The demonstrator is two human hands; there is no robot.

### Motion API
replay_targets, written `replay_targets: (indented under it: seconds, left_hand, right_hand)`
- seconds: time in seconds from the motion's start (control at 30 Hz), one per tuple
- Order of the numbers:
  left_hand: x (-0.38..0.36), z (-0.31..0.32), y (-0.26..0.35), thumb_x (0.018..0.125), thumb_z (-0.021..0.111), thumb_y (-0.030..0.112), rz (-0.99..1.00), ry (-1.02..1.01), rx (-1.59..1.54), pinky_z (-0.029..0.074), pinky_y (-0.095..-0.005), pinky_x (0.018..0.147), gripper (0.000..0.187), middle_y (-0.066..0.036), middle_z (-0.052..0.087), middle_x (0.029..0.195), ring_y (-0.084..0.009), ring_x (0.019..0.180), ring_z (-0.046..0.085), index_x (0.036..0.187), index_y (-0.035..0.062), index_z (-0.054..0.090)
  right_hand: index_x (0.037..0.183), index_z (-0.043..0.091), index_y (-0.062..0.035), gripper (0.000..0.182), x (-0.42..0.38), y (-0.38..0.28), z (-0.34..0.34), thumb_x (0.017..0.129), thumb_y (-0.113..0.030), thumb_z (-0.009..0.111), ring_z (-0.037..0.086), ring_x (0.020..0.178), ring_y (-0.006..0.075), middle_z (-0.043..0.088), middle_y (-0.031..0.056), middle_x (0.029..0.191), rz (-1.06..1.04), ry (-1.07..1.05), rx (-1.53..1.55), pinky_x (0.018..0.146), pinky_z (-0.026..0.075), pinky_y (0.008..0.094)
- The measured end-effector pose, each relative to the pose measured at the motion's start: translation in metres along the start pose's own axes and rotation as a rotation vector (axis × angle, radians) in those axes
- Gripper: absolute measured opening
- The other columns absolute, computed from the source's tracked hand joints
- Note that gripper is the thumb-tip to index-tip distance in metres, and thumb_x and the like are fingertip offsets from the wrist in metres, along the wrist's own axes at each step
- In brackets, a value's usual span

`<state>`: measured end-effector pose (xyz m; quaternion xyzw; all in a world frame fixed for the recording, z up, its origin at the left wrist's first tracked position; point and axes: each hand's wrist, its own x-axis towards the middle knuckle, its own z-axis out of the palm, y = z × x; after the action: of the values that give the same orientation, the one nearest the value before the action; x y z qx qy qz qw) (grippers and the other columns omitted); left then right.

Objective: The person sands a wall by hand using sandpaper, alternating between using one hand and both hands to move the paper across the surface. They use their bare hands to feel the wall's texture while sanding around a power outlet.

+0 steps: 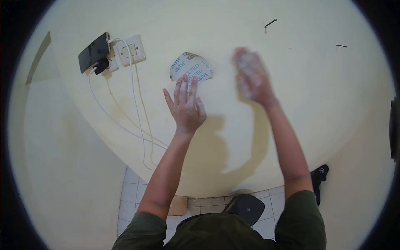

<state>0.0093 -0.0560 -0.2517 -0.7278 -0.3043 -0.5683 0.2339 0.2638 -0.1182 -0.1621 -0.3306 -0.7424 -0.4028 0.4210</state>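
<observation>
My left hand (187, 104) lies with its fingers stretched and apart. Its fingertips press the lower part of a curled sheet of sandpaper (185, 66) against a cream wall (233, 25); blue lettering shows on the backing. Off to the right, my right hand (252, 75) is raised in front of the wall, smeared by motion. Whitish dust seems to cover its palm and fingers. No object can be made out in it, and the blur hides how the fingers are set.
A dark phone (94, 52) rests by a black charger (101, 66) and a white switch plate (131, 50). White cables (137, 98) hang down. Two nails, one dark (271, 23), stick out upper right. Below are a tiled floor (129, 193), a cardboard box (178, 206) and a black seat (248, 209).
</observation>
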Motion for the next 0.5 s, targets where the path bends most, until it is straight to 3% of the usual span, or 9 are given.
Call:
replay_targets:
  seconds: [0.13, 0.2, 0.23, 0.33, 0.43, 0.5]
  left_hand:
    - [0.021, -0.001, 0.033, 0.09, 0.061, 0.019, -0.087, 0.004, 0.113, 0.012, -0.0645, 0.127, 0.058, -0.028, 0.043, 0.159, -0.0451, 0.158, 0.028, 0.143, -0.005, 0.057]
    - [0.029, 0.015, 0.04, 0.091, 0.065, 0.023, -0.085, 0.097, -0.112, 0.012, -0.0655, 0.127, 0.06, -0.031, 0.036, 0.162, -0.048, 0.159, 0.023, 0.142, -0.0078, 0.055]
    - [0.031, 0.025, 0.043, 0.091, 0.066, 0.024, -0.087, 0.141, -0.227, 0.012, -0.066, 0.127, 0.062, -0.033, 0.033, 0.164, -0.0495, 0.159, 0.021, 0.141, -0.0092, 0.054]
    - [0.034, 0.051, 0.053, 0.093, 0.069, 0.027, -0.114, 0.157, -0.09, 0.013, -0.0627, 0.128, 0.072, -0.037, 0.024, 0.167, -0.0514, 0.159, 0.017, 0.146, -0.015, 0.046]
    - [0.034, 0.057, 0.049, 0.093, 0.07, 0.032, -0.151, 0.143, -0.022, 0.014, -0.0595, 0.128, 0.086, -0.038, 0.024, 0.167, -0.0495, 0.16, 0.018, 0.157, -0.0131, 0.034]
    - [0.041, 0.052, 0.039, 0.095, 0.07, 0.029, -0.138, 0.156, 0.044, 0.014, -0.0593, 0.128, 0.083, -0.035, 0.027, 0.167, -0.0492, 0.16, 0.02, 0.157, -0.0126, 0.035]
  right_hand:
    - [0.159, 0.049, -0.0085, 0.062, -0.009, 0.053, -0.04, 0.098, -0.016, 0.054, 0.039, 0.155, 0.0362, 0.045, 0.0167, 0.166, 0.144, 0.16, -0.336, 0.126, 0.024, 0.0577]
    - [0.16, 0.049, -0.0091, 0.061, -0.019, 0.058, -0.042, 0.1, -0.018, 0.052, 0.038, 0.156, 0.0357, 0.044, 0.0156, 0.167, 0.175, 0.217, -0.395, 0.126, 0.023, 0.0582]
    - [0.159, 0.05, -0.0101, 0.059, -0.019, 0.055, -0.037, 0.101, -0.019, 0.049, 0.036, 0.157, 0.0347, 0.044, 0.0143, 0.167, 0.193, 0.229, -0.402, 0.127, 0.022, 0.0575]
    - [0.159, 0.051, -0.0126, 0.058, -0.021, 0.056, -0.036, 0.101, -0.018, 0.049, 0.037, 0.157, 0.0329, 0.045, 0.0115, 0.167, 0.227, 0.234, -0.387, 0.128, 0.02, 0.0561]
    - [0.159, 0.052, -0.013, 0.057, -0.022, 0.054, -0.036, 0.102, -0.015, 0.046, 0.036, 0.158, 0.0319, 0.045, 0.0104, 0.167, 0.249, 0.237, -0.362, 0.129, 0.017, 0.0544]
    - [0.159, 0.052, -0.0162, 0.058, -0.024, 0.057, -0.035, 0.101, -0.017, 0.048, 0.037, 0.157, 0.0289, 0.045, 0.007, 0.168, 0.26, 0.25, -0.363, 0.13, 0.018, 0.0531]
